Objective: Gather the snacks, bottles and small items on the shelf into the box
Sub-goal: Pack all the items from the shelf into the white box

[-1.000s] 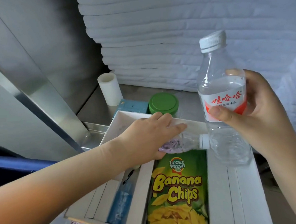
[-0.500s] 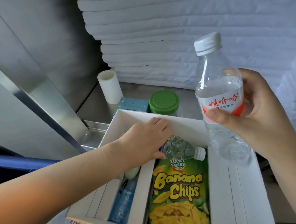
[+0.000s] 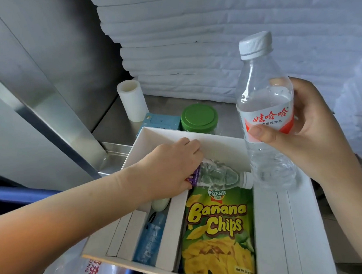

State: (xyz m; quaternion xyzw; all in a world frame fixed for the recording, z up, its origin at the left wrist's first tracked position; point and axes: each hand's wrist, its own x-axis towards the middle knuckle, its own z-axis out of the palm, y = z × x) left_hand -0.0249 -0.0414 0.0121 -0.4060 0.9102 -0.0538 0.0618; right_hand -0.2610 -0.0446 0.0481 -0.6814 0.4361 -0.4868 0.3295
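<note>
– Where the right hand closes thumb and fingers round the label band, the water bottle is held upright above the 2 o'clock corner of the box. Handling?
– Judged part full: moderate weight, thin clear wall that would dent under a hard squeeze, smooth and probably slippery. The label band looks the firmest hold; the capped neck is the alternative.
– Left hand?
– Fingers curled over the base end of the small bottle, which lies on its side at the box's 12 o'clock end, cap pointing to 3 o'clock, just above the banana chips bag. Crumpled, seemingly empty: light and soft.
– Outstanding?
– Green-lidded jar, blue carton and white cylinder stand on the shelf beyond the box, between 11 and 12 o'clock
</note>
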